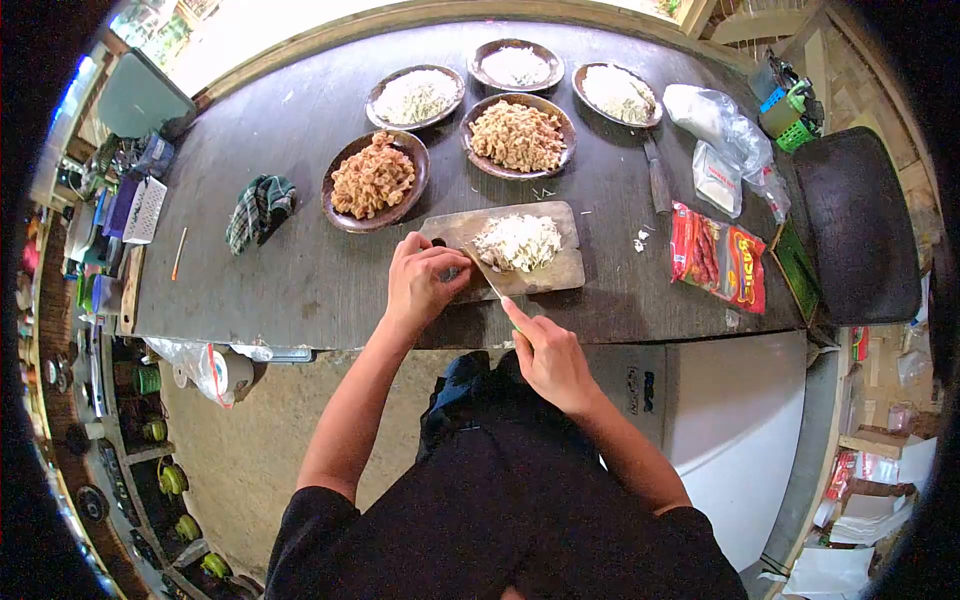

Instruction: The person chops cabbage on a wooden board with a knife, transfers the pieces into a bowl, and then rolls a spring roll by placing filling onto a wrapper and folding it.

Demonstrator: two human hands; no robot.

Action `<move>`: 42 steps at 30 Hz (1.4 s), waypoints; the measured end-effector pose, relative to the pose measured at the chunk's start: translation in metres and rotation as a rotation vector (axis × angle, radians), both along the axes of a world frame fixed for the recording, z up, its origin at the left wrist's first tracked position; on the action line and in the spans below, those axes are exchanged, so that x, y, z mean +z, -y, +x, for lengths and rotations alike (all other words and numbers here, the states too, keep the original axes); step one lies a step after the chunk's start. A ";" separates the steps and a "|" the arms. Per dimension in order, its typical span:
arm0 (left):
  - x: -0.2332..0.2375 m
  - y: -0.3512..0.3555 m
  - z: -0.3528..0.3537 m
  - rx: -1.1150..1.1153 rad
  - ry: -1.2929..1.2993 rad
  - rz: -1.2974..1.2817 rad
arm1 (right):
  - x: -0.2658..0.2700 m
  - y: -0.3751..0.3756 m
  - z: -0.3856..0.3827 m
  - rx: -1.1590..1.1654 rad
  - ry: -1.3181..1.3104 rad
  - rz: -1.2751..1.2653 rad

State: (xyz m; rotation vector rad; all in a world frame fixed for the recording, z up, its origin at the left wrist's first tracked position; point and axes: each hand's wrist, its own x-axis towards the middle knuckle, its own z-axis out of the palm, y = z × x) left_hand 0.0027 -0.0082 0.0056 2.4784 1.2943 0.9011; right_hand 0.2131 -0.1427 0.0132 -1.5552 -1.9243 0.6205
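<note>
A wooden cutting board (pixel 560 282) lies near the table's front edge, with a pile of chopped whitish pieces (pixel 518 243) on it. In my right hand (pixel 550 358) is a knife (pixel 489 279), its blade slanting up and left over the board beside the pile. My left hand (pixel 425 282) rests on the board's left side, fingers curled and pressed together close to the blade. What they hold, if anything, is hidden by the fingers. A small dark thing (pixel 439 242) lies just beyond them on the board.
Behind the board stand brown plates of crispy-looking brown pieces (pixel 373 180) and of pale shreds (pixel 417 96). A red sausage packet (pixel 718 258), a second knife (pixel 657 175) and plastic bags (pixel 735 130) lie to the right. A checked cloth (pixel 262 212) is on the left.
</note>
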 end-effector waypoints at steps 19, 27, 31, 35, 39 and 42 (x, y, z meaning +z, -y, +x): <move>0.006 0.000 0.000 0.004 -0.057 0.064 | 0.006 -0.001 -0.003 0.001 0.006 0.004; 0.005 0.002 0.000 0.020 -0.046 0.046 | 0.008 -0.005 -0.006 -0.038 0.099 0.019; 0.008 0.003 0.000 0.023 -0.039 0.035 | 0.009 0.000 0.002 -0.038 0.054 -0.001; 0.007 0.003 -0.001 0.012 -0.042 0.019 | 0.007 0.004 0.001 0.008 0.008 0.006; 0.002 0.002 -0.002 0.011 -0.037 0.008 | 0.003 0.000 -0.001 0.012 0.009 0.015; 0.001 0.002 -0.001 0.017 -0.038 0.031 | 0.009 -0.003 -0.006 -0.003 0.112 -0.011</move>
